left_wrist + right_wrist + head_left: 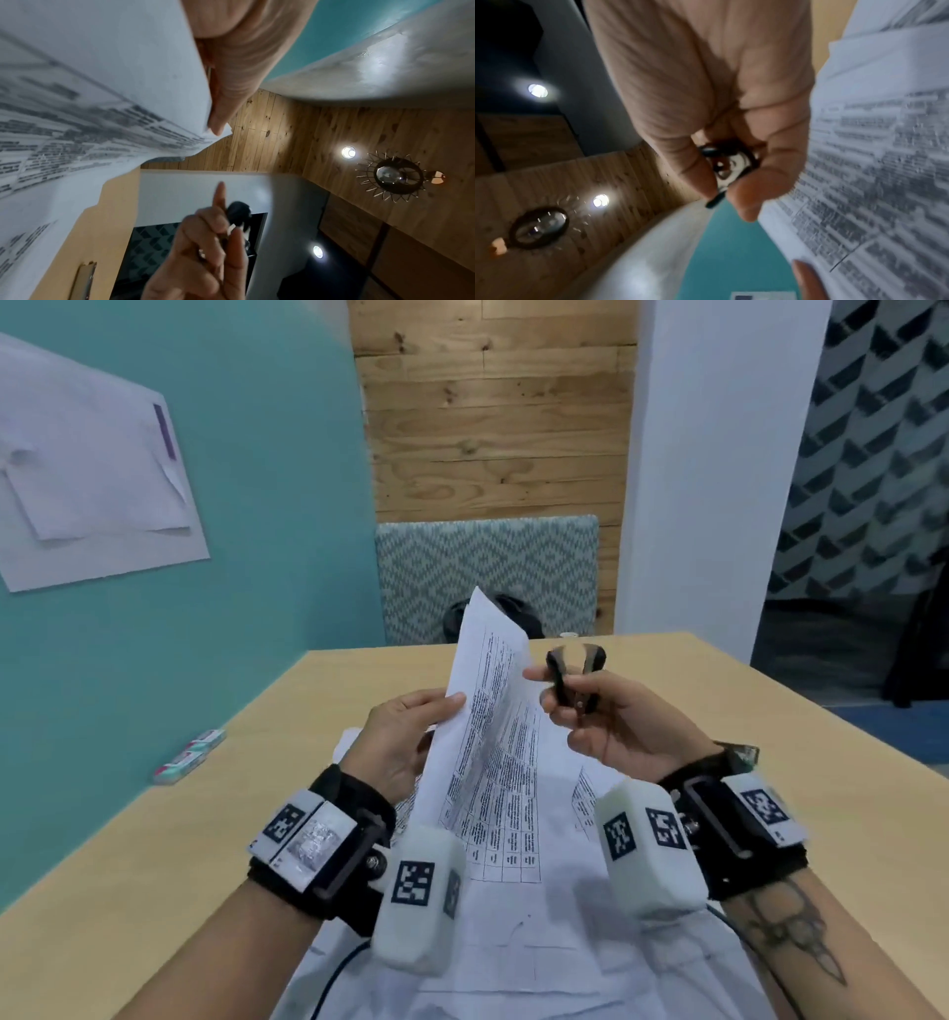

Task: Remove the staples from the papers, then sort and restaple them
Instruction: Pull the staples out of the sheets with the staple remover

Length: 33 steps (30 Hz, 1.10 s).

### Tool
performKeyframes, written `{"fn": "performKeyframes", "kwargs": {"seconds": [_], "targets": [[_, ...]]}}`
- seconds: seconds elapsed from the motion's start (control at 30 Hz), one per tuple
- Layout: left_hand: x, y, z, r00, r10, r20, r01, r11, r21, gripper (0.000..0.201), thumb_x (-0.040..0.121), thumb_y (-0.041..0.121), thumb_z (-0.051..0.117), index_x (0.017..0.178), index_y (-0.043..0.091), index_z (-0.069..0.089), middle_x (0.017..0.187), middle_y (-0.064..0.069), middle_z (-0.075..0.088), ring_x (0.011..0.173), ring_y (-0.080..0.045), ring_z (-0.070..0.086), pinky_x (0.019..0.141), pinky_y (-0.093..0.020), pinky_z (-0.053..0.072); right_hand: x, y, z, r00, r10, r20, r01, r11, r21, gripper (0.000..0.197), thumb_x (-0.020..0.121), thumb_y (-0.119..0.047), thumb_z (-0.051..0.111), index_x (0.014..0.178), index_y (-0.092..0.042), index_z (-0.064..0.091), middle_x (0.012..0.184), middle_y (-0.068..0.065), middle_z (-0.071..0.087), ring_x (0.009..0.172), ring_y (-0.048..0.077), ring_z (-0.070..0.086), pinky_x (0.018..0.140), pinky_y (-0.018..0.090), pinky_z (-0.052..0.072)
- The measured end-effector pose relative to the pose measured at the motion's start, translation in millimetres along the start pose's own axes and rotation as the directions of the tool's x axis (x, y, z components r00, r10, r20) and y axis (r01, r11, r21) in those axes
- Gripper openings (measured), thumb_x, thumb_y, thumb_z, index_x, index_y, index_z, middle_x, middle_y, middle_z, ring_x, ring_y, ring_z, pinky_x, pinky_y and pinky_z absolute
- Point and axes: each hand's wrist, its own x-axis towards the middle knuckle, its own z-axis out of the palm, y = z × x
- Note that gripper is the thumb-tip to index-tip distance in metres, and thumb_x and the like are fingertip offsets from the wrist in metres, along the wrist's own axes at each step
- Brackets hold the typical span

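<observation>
A printed sheet (493,711) covered in table text stands raised above the table. My left hand (405,737) pinches its left edge, thumb on the printed face, as the left wrist view shows with the sheet (102,85) against my thumb (231,67). My right hand (611,716) grips a black staple remover (575,675), and its extended fingertip touches the sheet's right edge. In the right wrist view the staple remover (729,164) sits between curled fingers, next to the sheet (875,162). More printed papers (513,865) lie flat under both hands.
A small teal and pink stapler (190,757) lies near the left edge of the wooden table (770,711). A patterned chair back (488,572) stands beyond the table's far edge. White sheets (92,469) hang on the teal wall at left.
</observation>
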Motion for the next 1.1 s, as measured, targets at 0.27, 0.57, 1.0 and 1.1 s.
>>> {"fn": "performKeyframes", "kwargs": {"seconds": [0.27, 0.57, 1.0, 1.1], "targets": [[-2, -21, 0, 0.994, -0.042, 0.102, 0.053, 0.993, -0.104, 0.015, 0.076, 0.013, 0.066, 0.089, 0.007, 0.063, 0.075, -0.010, 0.068, 0.055, -0.018, 0.063, 0.054, -0.028, 0.055, 8, 26, 11, 0.969, 0.208, -0.132, -0.239, 0.924, -0.300, 0.043, 0.083, -0.055, 0.042, 0.098, -0.016, 0.051, 0.069, -0.001, 0.048, 0.051, 0.007, 0.039, 0.040, 0.014, 0.031], [-16, -28, 0, 0.993, 0.033, 0.115, -0.034, 0.999, 0.001, 0.019, 0.062, 0.026, 0.069, 0.078, 0.015, 0.067, 0.088, -0.010, 0.067, 0.073, -0.022, 0.059, 0.072, -0.033, 0.049, 0, 37, 33, 0.966, 0.028, -0.258, -0.155, 0.858, -0.489, 0.037, 0.071, -0.051, 0.060, 0.082, -0.017, 0.049, 0.062, -0.005, 0.046, 0.051, 0.008, 0.035, 0.044, 0.016, 0.027], [-20, -33, 10, 0.989, 0.029, 0.144, -0.011, 0.992, -0.124, 0.018, 0.059, 0.018, 0.065, 0.073, 0.018, 0.052, 0.056, 0.004, 0.061, 0.044, -0.006, 0.054, 0.044, -0.014, 0.047, -2, 31, 26, 0.955, 0.004, -0.295, -0.148, 0.871, -0.468, 0.036, 0.058, -0.056, 0.058, 0.069, -0.022, 0.054, 0.056, -0.001, 0.038, 0.043, 0.008, 0.021, 0.043, 0.020, 0.014], [-19, -34, 11, 0.992, 0.009, 0.125, 0.009, 0.990, -0.144, 0.020, 0.060, 0.018, 0.064, 0.075, 0.018, 0.051, 0.053, 0.005, 0.060, 0.041, -0.005, 0.053, 0.042, -0.013, 0.046, -2, 31, 27, 0.951, -0.005, -0.311, -0.157, 0.855, -0.494, 0.035, 0.058, -0.056, 0.058, 0.065, -0.022, 0.053, 0.053, -0.003, 0.037, 0.042, 0.007, 0.020, 0.039, 0.018, 0.014]]}}
